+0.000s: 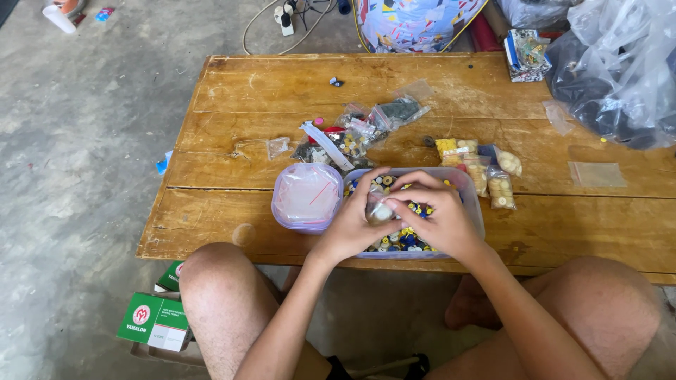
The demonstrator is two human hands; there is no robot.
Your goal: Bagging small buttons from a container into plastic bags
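Both the left hand (352, 229) and the right hand (440, 218) pinched a small clear plastic bag of pale beads (380, 211). They held it just above a clear rectangular plastic tub of mixed buttons (470, 193) on the low wooden table (282, 91).

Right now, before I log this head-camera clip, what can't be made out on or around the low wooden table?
- Small clear packet: contents blurred, fingers of left hand and right hand cover it.
- Clear plastic tub of small coloured pieces: hands hide its middle; pieces too small.
- Large clear plastic bag: cut by right edge.
- Green-and-white carton: knee partly hides it.
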